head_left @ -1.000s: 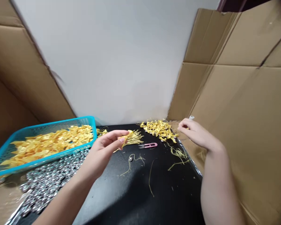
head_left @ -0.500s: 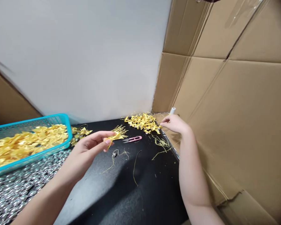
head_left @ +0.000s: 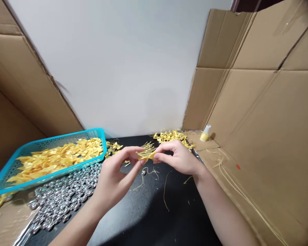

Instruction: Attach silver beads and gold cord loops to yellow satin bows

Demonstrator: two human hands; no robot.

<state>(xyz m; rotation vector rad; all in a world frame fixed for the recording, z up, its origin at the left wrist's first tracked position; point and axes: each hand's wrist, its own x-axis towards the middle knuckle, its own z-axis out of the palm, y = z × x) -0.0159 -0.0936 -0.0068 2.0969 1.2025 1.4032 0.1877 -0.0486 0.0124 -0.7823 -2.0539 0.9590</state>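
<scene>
My left hand (head_left: 115, 177) and my right hand (head_left: 178, 157) meet above the black table (head_left: 149, 212), both pinching one small yellow ribbon piece (head_left: 149, 156) between fingertips. Just behind it lies a bundle of gold threads (head_left: 146, 147). A small silver bell with gold thread (head_left: 143, 173) rests on the table under my hands. A teal basket (head_left: 5, 186) at the left holds many yellow ribbon pieces (head_left: 56, 158). Below it spreads a heap of silver bells (head_left: 64, 193).
A pile of finished yellow pieces (head_left: 170, 136) lies at the back by the wall. A small spool of yellow thread (head_left: 205, 133) stands on the cardboard at right. Cardboard sheets (head_left: 267, 112) wall in both sides. Loose thread scraps (head_left: 165, 191) lie on the table.
My right hand came back from the pile at the back right and now pinches the ribbon piece together with my left hand. The camera swung right, then back left.
</scene>
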